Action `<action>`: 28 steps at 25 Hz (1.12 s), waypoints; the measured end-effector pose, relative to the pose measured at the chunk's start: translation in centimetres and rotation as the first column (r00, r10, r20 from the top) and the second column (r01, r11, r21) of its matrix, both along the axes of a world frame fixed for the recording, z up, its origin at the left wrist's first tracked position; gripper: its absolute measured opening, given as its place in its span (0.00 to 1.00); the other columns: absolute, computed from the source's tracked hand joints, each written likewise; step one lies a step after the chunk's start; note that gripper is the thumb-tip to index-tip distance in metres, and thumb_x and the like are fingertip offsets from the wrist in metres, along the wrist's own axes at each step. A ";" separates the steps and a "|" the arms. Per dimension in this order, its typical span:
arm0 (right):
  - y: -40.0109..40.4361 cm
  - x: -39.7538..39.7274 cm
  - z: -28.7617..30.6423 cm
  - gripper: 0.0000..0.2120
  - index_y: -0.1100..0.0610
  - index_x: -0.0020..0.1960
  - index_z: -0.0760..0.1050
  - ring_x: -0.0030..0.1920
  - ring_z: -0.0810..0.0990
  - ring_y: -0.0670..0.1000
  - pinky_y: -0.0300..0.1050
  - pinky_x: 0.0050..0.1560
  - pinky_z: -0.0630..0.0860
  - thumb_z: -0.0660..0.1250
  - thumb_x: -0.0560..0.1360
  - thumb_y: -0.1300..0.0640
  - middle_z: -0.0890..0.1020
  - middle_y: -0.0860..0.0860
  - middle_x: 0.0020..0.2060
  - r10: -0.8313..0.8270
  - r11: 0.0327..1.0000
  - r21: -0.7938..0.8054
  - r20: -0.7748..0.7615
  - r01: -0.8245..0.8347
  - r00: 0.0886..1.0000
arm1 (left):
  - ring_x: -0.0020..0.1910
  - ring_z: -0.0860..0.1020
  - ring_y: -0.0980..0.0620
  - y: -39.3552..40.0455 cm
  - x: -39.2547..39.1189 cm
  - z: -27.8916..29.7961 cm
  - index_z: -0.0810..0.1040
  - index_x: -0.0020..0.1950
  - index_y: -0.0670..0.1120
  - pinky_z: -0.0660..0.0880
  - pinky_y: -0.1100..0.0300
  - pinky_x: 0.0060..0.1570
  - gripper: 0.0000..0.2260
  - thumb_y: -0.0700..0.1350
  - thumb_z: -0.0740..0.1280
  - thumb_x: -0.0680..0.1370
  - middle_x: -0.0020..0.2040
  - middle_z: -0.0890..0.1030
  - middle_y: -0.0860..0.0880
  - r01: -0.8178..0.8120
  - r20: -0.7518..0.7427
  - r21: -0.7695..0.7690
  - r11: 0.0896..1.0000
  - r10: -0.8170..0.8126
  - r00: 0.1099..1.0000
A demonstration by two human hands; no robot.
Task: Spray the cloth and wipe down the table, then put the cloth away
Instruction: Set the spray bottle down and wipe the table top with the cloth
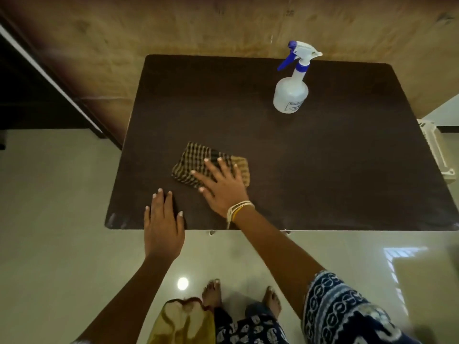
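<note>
Watching the head cam feed: spray bottle (291,91) stands upright at the far right of the table (323,170), white w/ a blue trigger and collar, nozzle facing left. There's a small label low on its front w/ dark print, but I can't read any of it, too small and blurry. No other writing or brand that I can make out anywhere in view.

The cloth (196,165) is a folded checked rag, dark brown and tan stripes, lying flat on the table left of centre and well apart from the bottle. Right hand (221,184) sits on top of it, palm down, fingers spread wide and straight, pressing the cloth onto the tabletop. It covers approx the near right half of the cloth; the far left corner sticks out past the fingertips. White and yellow thread bands (238,209) circle that wrist.

Left hand (162,219) rests flat at the near edge of the table, just beside the cloth on its near left but not touching it. Fingers straight and close together, thumb out to the side, holding nothing.

Table is dark brown w/ rounded corners, on a glossy pale tile floor (62,232). A white plastic thing (437,150) pokes in at the right edge, can't tell what it is. Bare feet (211,294) and a patterned blue sleeve (347,311) show at the bottom
</note>
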State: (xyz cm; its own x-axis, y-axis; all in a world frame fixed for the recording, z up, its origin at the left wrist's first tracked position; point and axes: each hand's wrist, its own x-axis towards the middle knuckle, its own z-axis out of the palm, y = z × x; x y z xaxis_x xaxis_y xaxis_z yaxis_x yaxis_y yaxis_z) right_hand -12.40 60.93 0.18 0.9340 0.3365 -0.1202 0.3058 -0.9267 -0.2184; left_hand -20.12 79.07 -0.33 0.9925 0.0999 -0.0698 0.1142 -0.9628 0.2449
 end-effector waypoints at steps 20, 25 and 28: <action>2.5 -6.1 0.4 0.26 0.37 0.77 0.52 0.78 0.46 0.61 0.68 0.72 0.44 0.50 0.78 0.41 0.51 0.50 0.79 -0.572 0.819 -0.002 -0.067 0.573 0.818 | 0.78 0.56 0.43 2.9 -0.2 -0.5 0.56 0.79 0.44 0.57 0.47 0.73 0.28 0.57 0.46 0.82 0.79 0.57 0.43 0.177 -0.066 0.067 0.982 -0.172 0.983; 2.9 -6.7 1.2 0.23 0.35 0.75 0.54 0.79 0.49 0.55 0.64 0.73 0.47 0.51 0.81 0.42 0.53 0.46 0.79 -0.179 0.984 -0.019 -0.083 0.178 0.980 | 0.78 0.53 0.44 3.9 -0.3 -0.3 0.53 0.79 0.44 0.56 0.48 0.74 0.29 0.58 0.45 0.82 0.80 0.54 0.44 0.255 -0.110 0.097 0.962 -0.244 0.963; -4.5 -6.6 1.3 0.23 0.34 0.75 0.54 0.78 0.50 0.54 0.64 0.72 0.50 0.52 0.80 0.41 0.54 0.44 0.78 -0.364 0.931 -0.036 -0.054 0.363 0.930 | 0.78 0.54 0.43 4.0 -0.3 0.3 0.52 0.79 0.45 0.57 0.47 0.73 0.30 0.59 0.43 0.82 0.80 0.54 0.44 0.262 -0.143 0.117 0.958 -0.245 0.959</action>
State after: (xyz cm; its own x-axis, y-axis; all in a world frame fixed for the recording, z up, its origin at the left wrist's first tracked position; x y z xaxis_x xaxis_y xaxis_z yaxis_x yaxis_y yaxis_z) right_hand -19.01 56.48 1.45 0.9828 -0.0288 -0.1824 -0.0659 -0.9774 -0.2007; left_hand -20.42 83.09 -0.04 0.9705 -0.1365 -0.1988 -0.1159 -0.9869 0.1121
